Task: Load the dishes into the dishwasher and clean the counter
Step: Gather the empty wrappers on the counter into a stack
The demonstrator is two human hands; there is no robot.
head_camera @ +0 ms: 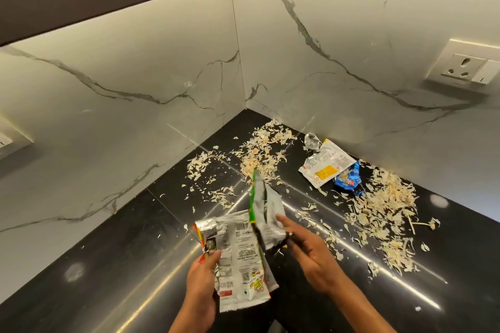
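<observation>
Head view: left hand (201,276) grips wrappers (243,259); right hand's (311,251) grip unclear behind them.
</observation>
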